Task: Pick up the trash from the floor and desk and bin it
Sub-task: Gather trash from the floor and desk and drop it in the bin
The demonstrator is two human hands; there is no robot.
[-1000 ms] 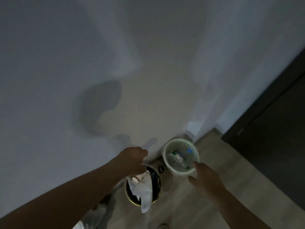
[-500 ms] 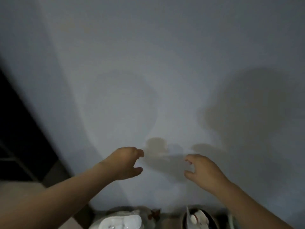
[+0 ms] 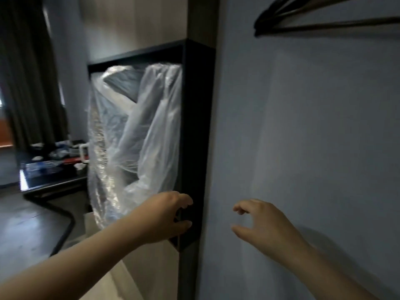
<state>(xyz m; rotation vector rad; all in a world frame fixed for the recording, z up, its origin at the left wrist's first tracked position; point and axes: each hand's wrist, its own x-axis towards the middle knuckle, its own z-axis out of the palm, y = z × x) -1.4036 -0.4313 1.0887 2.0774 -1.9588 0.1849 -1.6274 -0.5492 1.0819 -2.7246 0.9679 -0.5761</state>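
Note:
My left hand (image 3: 166, 215) is held out at chest height in front of a black wardrobe frame (image 3: 194, 148), fingers curled loosely and holding nothing. My right hand (image 3: 264, 224) hovers before a grey wall, fingers apart and empty. Far off at the left stands a dark desk (image 3: 54, 180) with scattered litter: white crumpled bits (image 3: 79, 166), a blue packet (image 3: 43, 164) and other small items. No bin is in view.
Clothes in clear plastic covers (image 3: 134, 137) hang inside the open wardrobe. Dark hangers (image 3: 313, 20) sit at the upper right on the grey wall (image 3: 313, 148). A dark curtain (image 3: 28, 72) hangs at the far left. Wooden floor (image 3: 26, 230) stretches toward the desk's black leg (image 3: 65, 230).
The view has swung left and up, from the bins on the floor, across the bare wall, to the wardrobe and desk. Both hands stay out in front, empty.

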